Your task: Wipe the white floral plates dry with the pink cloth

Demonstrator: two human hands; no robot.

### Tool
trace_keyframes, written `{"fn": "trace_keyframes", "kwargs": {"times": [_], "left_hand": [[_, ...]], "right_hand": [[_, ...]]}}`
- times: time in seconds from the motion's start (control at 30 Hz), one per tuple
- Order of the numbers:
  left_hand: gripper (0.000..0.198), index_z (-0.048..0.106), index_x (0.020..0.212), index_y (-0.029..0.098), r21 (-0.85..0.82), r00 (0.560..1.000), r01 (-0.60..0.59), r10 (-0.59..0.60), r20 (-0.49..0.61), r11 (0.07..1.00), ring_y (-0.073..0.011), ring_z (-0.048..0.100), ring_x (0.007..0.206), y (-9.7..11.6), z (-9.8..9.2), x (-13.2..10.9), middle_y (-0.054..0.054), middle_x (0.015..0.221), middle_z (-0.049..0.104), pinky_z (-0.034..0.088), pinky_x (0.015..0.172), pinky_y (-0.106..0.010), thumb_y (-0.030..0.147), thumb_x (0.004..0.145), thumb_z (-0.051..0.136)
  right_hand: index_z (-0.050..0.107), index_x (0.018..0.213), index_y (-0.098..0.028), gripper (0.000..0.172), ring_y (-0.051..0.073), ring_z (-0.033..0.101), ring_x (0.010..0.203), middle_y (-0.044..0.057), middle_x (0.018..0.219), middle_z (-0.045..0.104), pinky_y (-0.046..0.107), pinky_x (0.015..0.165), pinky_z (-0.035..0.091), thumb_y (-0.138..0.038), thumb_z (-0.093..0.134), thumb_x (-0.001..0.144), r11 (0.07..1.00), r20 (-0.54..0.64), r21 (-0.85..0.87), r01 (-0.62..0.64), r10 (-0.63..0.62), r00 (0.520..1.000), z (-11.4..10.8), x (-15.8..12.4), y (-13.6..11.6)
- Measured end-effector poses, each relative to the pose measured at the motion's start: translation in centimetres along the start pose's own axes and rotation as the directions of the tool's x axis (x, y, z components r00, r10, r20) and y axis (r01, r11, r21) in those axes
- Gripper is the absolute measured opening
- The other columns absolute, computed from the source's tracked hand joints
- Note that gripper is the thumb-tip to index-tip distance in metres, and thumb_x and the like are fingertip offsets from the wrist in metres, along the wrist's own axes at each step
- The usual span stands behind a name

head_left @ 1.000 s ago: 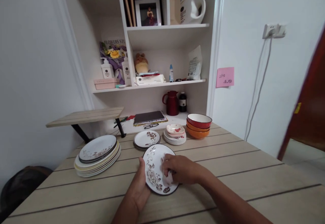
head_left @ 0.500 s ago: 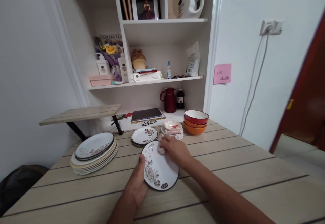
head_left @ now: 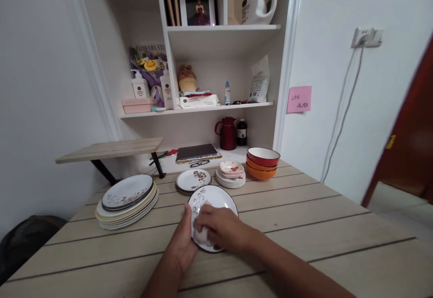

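Observation:
A white plate (head_left: 221, 196) with a dark rim and a brown floral pattern is tilted up above the table in front of me. My left hand (head_left: 184, 239) grips its left edge, thumb on the face and fingers behind. My right hand (head_left: 225, 226) presses a crumpled whitish tissue or cloth (head_left: 202, 235) against the plate's lower left, covering much of the flowers. Just behind the plate, a small stack of matching plates (head_left: 192, 180) lies on the table. Beside it stands a stack of small white dishes (head_left: 232, 181) topped with a pink-and-white square bowl (head_left: 232, 168).
At left sits a tall stack of plates (head_left: 126, 199) near a small wooden riser (head_left: 111, 148) with black legs. Red and orange bowls (head_left: 263, 162) are stacked at back right. Behind are a dark laptop (head_left: 197, 152), glasses (head_left: 199, 163) and a red jug (head_left: 228, 134) under the shelves.
My right hand has slid with the tissue or cloth from the plate's top edge down to its lower left. My left hand keeps its hold. The view has shifted slightly.

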State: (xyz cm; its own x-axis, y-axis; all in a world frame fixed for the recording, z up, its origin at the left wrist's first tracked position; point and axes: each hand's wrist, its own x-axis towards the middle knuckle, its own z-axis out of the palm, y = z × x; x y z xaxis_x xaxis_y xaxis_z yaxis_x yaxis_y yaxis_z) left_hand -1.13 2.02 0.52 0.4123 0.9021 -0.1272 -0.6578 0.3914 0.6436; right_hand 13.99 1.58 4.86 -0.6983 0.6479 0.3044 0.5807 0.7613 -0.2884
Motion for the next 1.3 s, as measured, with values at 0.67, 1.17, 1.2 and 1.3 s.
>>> {"fn": "trace_keyframes", "kwargs": {"times": [0.67, 1.17, 1.2, 1.3], "left_hand": [[0.069, 0.043, 0.136, 0.014, -0.070, 0.992, -0.012, 0.021, 0.126, 0.997, -0.0279, 0.047, 0.127, -0.5, -1.5, 1.0, -0.017, 0.129, 0.057, 0.030, 0.110, -0.045, 0.060, 0.085, 0.038], [0.060, 0.039, 0.139, 0.015, -0.030, 0.998, -0.019, 0.020, 0.063, 0.999, -0.0250, 0.046, 0.128, -0.5, -0.1, 0.7, -0.014, 0.132, 0.056, 0.026, 0.113, -0.042, 0.047, 0.088, 0.045], [0.059, 0.040, 0.139, 0.015, -0.018, 0.998, -0.023, 0.024, 0.061, 1.000, -0.0249, 0.046, 0.128, -0.5, -0.2, 0.7, -0.014, 0.132, 0.056, 0.026, 0.113, -0.042, 0.046, 0.088, 0.045], [0.057, 0.042, 0.137, 0.017, 0.009, 0.997, -0.046, 0.045, 0.060, 0.999, -0.0248, 0.048, 0.127, -0.5, -0.4, 0.8, -0.013, 0.132, 0.056, 0.027, 0.113, -0.042, 0.046, 0.088, 0.046]], "right_hand": [[0.054, 0.075, -0.022, 0.016, 0.013, 0.049, 0.073, -0.001, 0.086, 0.057, 0.024, 0.057, 0.024, -0.011, 0.057, 0.064, 0.999, 0.052, -0.017, -0.050, 0.051, 0.997, -0.2, -0.6, 1.6], [0.056, 0.090, -0.022, 0.011, 0.015, 0.051, 0.074, 0.003, 0.099, 0.054, 0.026, 0.059, 0.027, -0.021, 0.052, 0.081, 0.842, -0.442, 0.059, -0.536, 0.503, 0.743, 0.5, 1.0, 4.4], [0.055, 0.092, -0.022, 0.012, 0.015, 0.051, 0.075, 0.003, 0.099, 0.055, 0.026, 0.060, 0.029, -0.018, 0.051, 0.081, 0.841, -0.439, 0.068, -0.537, 0.509, 0.741, 0.6, 1.2, 4.3], [0.054, 0.096, -0.021, 0.017, 0.016, 0.053, 0.081, 0.004, 0.103, 0.054, 0.026, 0.066, 0.033, -0.015, 0.048, 0.081, 0.855, -0.413, 0.100, -0.508, 0.501, 0.761, 0.9, 2.1, 3.6]]}}
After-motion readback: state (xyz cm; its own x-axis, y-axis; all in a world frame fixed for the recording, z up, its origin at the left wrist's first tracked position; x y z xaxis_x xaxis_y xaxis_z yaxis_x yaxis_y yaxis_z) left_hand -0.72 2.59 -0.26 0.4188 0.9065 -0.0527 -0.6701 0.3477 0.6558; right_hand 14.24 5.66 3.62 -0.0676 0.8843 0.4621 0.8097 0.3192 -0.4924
